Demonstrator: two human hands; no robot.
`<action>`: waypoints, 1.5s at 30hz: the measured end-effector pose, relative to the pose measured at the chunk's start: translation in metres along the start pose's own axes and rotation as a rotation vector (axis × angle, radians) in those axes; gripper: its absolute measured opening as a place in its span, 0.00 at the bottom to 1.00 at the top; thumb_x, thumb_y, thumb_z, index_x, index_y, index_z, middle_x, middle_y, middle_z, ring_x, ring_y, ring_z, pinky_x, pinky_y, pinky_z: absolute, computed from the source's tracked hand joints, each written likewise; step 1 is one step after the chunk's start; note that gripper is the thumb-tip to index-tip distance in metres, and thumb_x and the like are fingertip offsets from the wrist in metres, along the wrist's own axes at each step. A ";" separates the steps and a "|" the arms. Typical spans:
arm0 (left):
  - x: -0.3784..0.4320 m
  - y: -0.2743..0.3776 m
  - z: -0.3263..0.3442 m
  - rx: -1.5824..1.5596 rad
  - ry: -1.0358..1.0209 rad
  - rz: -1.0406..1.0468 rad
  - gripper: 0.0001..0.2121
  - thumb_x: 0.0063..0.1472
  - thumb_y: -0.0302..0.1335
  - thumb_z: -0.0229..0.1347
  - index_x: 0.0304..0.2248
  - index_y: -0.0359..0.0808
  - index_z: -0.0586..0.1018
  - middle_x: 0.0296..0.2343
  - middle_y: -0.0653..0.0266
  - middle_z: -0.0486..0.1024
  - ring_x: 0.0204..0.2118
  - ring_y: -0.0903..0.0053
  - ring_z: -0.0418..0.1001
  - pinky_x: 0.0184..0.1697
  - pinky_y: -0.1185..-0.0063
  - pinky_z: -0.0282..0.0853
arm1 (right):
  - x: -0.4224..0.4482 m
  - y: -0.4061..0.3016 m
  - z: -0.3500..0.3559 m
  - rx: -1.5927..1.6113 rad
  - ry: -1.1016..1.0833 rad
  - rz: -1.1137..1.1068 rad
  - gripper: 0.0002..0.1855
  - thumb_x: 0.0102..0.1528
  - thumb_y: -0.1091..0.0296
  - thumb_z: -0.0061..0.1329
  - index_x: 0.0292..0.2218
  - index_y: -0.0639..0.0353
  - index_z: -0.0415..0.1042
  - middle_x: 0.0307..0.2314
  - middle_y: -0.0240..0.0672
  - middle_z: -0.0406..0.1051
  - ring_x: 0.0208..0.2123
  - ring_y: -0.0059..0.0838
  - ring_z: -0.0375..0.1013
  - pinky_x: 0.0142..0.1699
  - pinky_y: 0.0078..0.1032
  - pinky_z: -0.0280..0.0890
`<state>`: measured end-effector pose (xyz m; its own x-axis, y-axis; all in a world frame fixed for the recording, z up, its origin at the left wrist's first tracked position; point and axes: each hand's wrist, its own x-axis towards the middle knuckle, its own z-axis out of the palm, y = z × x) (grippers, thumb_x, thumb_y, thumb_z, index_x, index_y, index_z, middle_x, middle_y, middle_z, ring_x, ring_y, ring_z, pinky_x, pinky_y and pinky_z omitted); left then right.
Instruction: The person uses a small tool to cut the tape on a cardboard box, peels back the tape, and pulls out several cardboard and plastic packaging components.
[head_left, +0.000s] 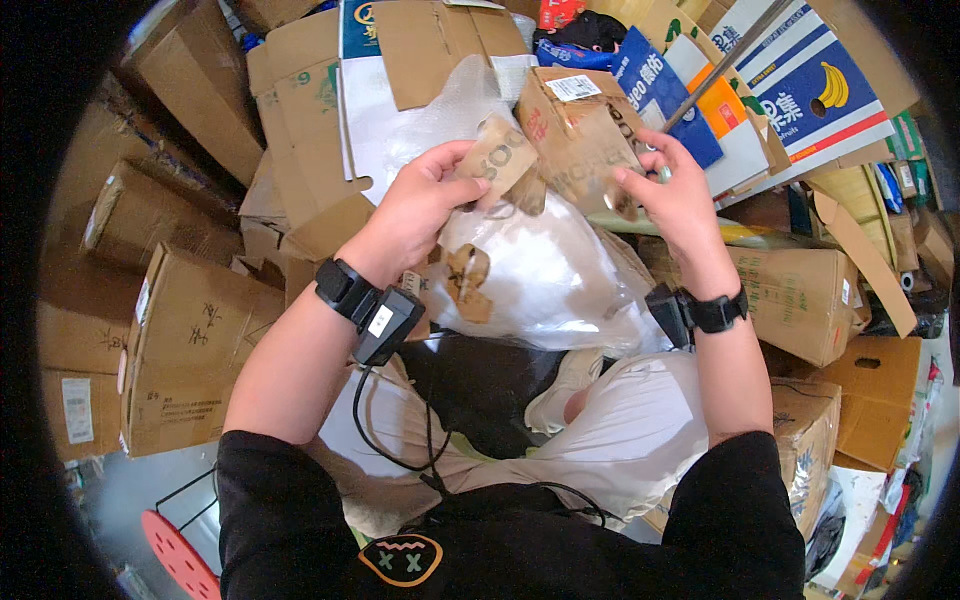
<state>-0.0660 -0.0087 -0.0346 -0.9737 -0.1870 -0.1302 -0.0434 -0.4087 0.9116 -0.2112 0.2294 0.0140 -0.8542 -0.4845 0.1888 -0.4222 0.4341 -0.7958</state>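
Observation:
My left hand (431, 187) pinches a torn strip of brown tape (508, 159) that bears print, between thumb and fingers. Opposite it, my right hand (673, 196) grips a wider see-through piece of printed packing film or tape (589, 161). Whether the two pieces are joined, I cannot tell. Beneath both hands lies a bulging bundle of clear and white plastic film (540, 262), between my knees. A crumpled scrap of brown tape (469, 281) sticks to its left side. Just beyond the right piece stands a taped cardboard box (555, 105) with a white label.
Flattened cardboard (300, 97) and bubble wrap (469, 97) lie ahead. Upright cartons (195, 352) crowd the left. To the right are a long carton (795, 292), a blue-and-white banana box panel (802, 90) and a slanting metal pole (720, 71). A red round stool (176, 551) stands at lower left.

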 end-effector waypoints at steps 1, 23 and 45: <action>0.000 -0.002 -0.003 0.012 0.010 0.003 0.17 0.59 0.18 0.52 0.49 0.31 0.70 0.38 0.65 0.74 0.37 0.81 0.72 0.42 0.81 0.68 | -0.005 0.002 0.000 0.014 -0.003 -0.007 0.27 0.46 0.67 0.58 0.46 0.66 0.68 0.29 0.32 0.71 0.31 0.20 0.70 0.38 0.20 0.66; -0.011 -0.017 0.022 0.674 0.004 0.342 0.21 0.56 0.16 0.48 0.51 0.34 0.72 0.49 0.60 0.69 0.49 0.75 0.69 0.51 0.80 0.63 | -0.042 0.001 0.032 0.442 -0.236 0.360 0.19 0.56 0.60 0.51 0.41 0.68 0.72 0.17 0.27 0.67 0.14 0.15 0.61 0.19 0.17 0.56; -0.010 -0.027 0.025 1.071 -0.244 0.632 0.25 0.49 0.11 0.47 0.48 0.36 0.74 0.42 0.56 0.75 0.38 0.64 0.69 0.46 0.74 0.65 | -0.039 0.010 0.035 0.224 -0.274 0.203 0.16 0.55 0.61 0.49 0.36 0.67 0.76 0.20 0.34 0.73 0.19 0.19 0.68 0.24 0.22 0.64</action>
<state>-0.0611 0.0263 -0.0481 -0.9013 0.1311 0.4129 0.3956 0.6376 0.6611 -0.1715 0.2260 -0.0220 -0.7878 -0.6039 -0.1210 -0.1513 0.3801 -0.9125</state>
